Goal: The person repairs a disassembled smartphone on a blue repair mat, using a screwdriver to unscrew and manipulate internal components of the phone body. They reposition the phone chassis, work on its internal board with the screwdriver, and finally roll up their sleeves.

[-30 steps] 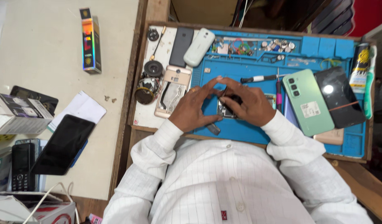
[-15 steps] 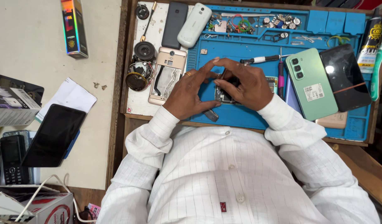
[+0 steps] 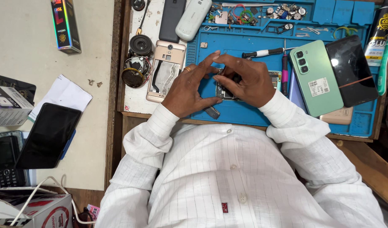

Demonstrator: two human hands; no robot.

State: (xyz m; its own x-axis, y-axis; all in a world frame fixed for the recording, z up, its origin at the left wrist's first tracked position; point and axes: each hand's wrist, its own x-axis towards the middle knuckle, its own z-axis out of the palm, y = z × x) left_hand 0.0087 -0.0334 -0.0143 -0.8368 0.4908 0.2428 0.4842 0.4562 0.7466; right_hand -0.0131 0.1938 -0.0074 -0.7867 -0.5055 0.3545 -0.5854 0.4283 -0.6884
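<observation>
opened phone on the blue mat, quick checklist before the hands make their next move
1. Opened phone flat on blue mat: ok.
2. Both hands on it, left hand and right hand from either side: ok.
3. What the fingers grip: cannot tell, hidden under the hands.
4. Screwdriver within reach, just above the hands: ok.
5. Green phone lying apart from the work: ok.
6. Small dark part near the mat's front edge, could slide off: not ok.

Blue work mat [image 3: 244,116]; mint-green phone [image 3: 315,78]; white pinstriped shirt [image 3: 227,177]; gold phone frame [image 3: 165,71]; black phone [image 3: 48,136]
</observation>
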